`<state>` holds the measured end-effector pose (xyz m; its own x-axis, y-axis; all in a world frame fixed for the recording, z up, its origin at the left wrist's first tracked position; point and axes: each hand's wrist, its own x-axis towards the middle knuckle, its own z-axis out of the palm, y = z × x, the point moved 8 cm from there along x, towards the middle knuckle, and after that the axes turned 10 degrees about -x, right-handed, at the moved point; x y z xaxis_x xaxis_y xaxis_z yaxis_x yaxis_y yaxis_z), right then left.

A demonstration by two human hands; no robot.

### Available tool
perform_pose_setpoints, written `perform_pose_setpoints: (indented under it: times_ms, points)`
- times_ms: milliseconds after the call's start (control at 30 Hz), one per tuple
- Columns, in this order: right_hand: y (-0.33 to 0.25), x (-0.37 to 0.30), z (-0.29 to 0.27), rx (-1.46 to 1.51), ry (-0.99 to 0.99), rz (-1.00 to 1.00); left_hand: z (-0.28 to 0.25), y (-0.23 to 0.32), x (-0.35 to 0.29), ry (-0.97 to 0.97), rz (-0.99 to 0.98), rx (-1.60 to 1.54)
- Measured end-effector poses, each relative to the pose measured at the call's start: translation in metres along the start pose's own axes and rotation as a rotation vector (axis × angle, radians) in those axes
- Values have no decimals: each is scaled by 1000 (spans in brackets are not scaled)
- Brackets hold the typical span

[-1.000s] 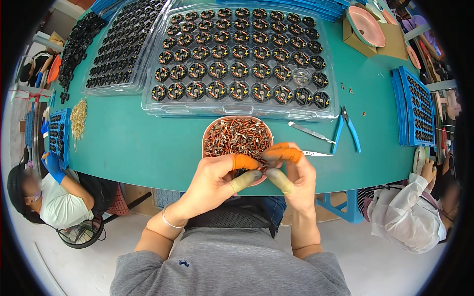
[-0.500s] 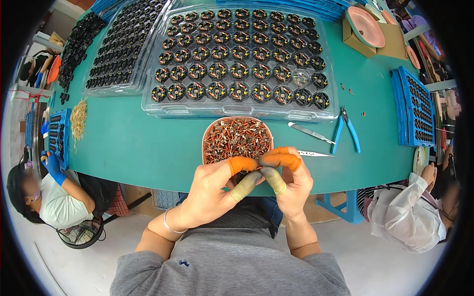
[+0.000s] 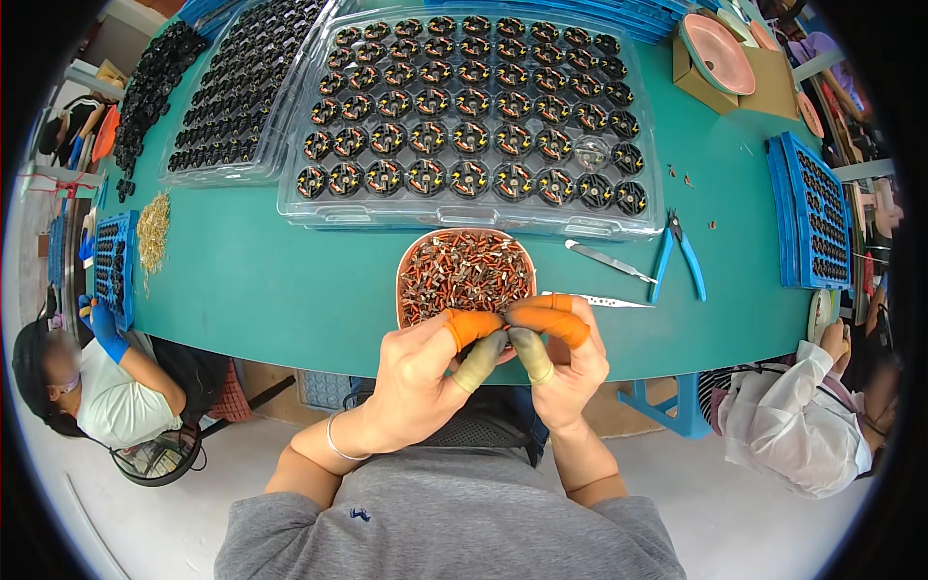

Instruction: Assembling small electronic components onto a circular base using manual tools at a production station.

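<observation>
Both hands meet at the near table edge, fingertips together, just in front of the bowl (image 3: 466, 275). Left hand (image 3: 418, 372) and right hand (image 3: 565, 362) each wear an orange cot on the forefinger and an olive one on the thumb, likely for grip and to keep skin off small parts. Fingertips are pressed together in a pinch. Whatever sits between them is too small to see, so I can't tell what's held, probably one piece from the bowl.

Pose: forearms come up from the lower edge, wrists bent inward, knuckles outward, hands off the table at chest height. Thin bracelet on the left wrist.

The bowl is round, pinkish, full of small copper-and-red parts, and sits touching distance from the hands, so picking is a short reach. Just right of it: tweezers (image 3: 609, 261), a second slim metal tool (image 3: 594, 301), and blue-handled cutters (image 3: 677, 256), all on the right-hand side for quick grabs.

Behind the bowl is a clear tray (image 3: 474, 116) with rows of round black parts; one pocket near the right end looks vacant. A second tray (image 3: 237, 97) lies left of it, also loaded. Blue racks (image 3: 812, 208) stand at the right edge and a brass-coloured pile (image 3: 153, 227) at the left. Other people sit at both table ends.
</observation>
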<state>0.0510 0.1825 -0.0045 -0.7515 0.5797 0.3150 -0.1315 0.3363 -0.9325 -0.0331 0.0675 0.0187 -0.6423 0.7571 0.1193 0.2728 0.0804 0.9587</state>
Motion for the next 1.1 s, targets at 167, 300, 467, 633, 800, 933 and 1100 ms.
perform_pose_setpoints:
  times_ms: [167, 300, 467, 633, 800, 933, 1100]
  points:
    - [18, 2, -8, 196, 110, 195, 14, -13, 3, -32, -239, -458]
    - [23, -2, 3, 455, 5, 322, 17, -25, 3, 76, -351, -943]
    - [23, -3, 3, 388, 2, 332, 9, -28, -7, -13, -165, -247]
    - [23, -1, 5, 329, -11, 374, 9, -23, 0, -82, -225, -335]
    - [25, -1, 1, 390, -34, 328, 11, -27, 3, -16, -219, -614]
    - [17, 2, 4, 247, -100, 214, 10, -33, 2, 23, -263, -666]
    - [16, 3, 5, 232, -86, 215, 8, -33, 1, 15, -231, -588]
